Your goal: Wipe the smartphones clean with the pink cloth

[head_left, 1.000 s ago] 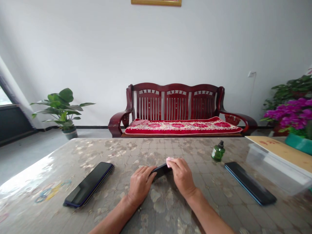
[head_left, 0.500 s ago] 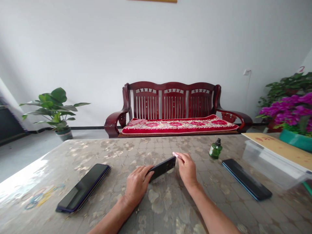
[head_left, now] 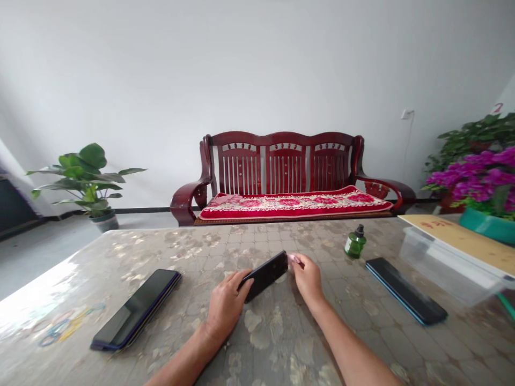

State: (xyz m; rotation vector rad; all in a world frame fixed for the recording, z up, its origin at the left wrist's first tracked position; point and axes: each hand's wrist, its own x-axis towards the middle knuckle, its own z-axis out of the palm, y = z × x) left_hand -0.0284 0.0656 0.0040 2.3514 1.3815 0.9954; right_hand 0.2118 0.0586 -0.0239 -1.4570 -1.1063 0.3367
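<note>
A black phone [head_left: 266, 275] is held tilted on its long edge above the table, its near end gripped between the thumb and fingers of my left hand [head_left: 228, 300]. My right hand [head_left: 308, 277] is closed in a pinch on a small pale, pinkish-white piece [head_left: 291, 258], possibly tissue or cloth. That piece sits against the phone's far right end. Its exact kind is too small to make out. A second phone [head_left: 137, 308] lies screen up to the left of my left hand. Another phone with a blue edge [head_left: 406, 290] lies to the right of my right hand.
A green bottle with a black cap [head_left: 355, 242] stands behind the right phone. At the right are a clear plastic box [head_left: 438, 262] and a teal flower pot [head_left: 483, 225]. Rubber bands [head_left: 66, 324] lie at the left. A wooden bench [head_left: 287, 166] stands beyond the patterned table [head_left: 193, 246].
The phone in my left hand has turned, with more of its dark face showing and its far end slightly raised. My right hand's pale piece has come down against that end.
</note>
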